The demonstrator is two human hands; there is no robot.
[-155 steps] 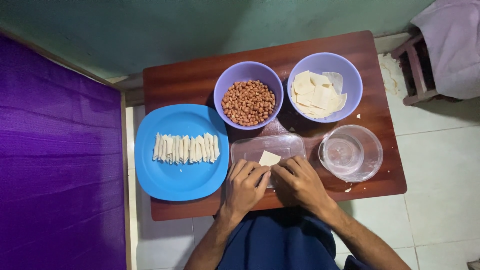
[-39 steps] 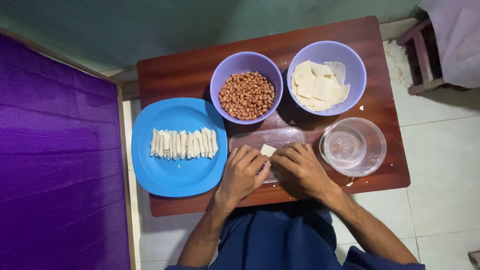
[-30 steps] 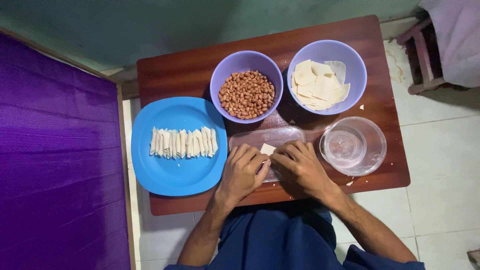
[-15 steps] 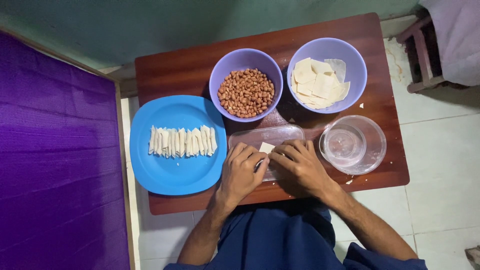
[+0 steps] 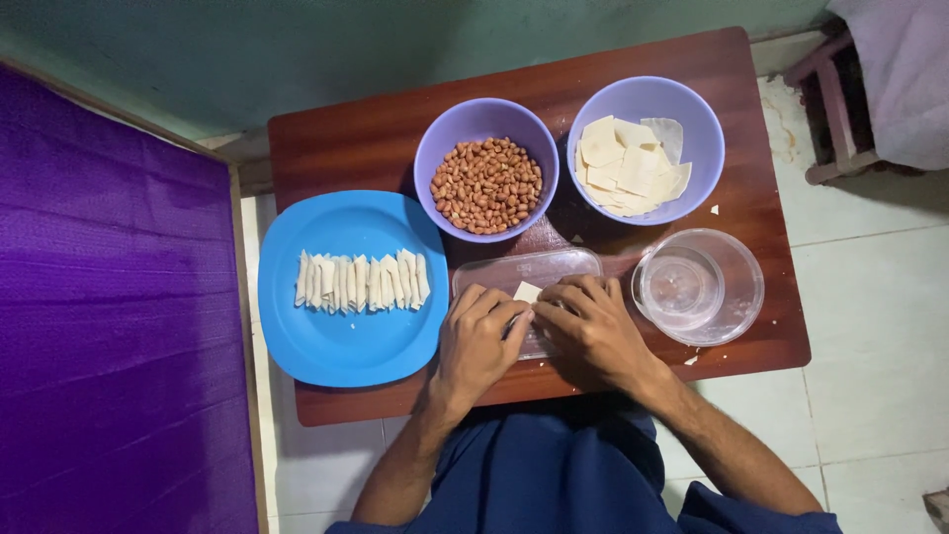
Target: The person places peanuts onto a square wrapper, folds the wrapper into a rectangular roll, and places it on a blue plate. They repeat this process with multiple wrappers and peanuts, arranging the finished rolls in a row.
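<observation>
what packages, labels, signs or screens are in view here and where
None: no package, label, sign or screen shows.
The nearest to packaging are plain unmarked containers:
clear rectangular tray, under both hands at the table's front edge.
clear round bowl, to the tray's right.
two lilac bowls, peanuts in one, pale wrapper squares in the other, at the back.

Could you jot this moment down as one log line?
left hand, right hand: pinching pale wrapper | over clear tray | rolled pieces on blue plate
</observation>
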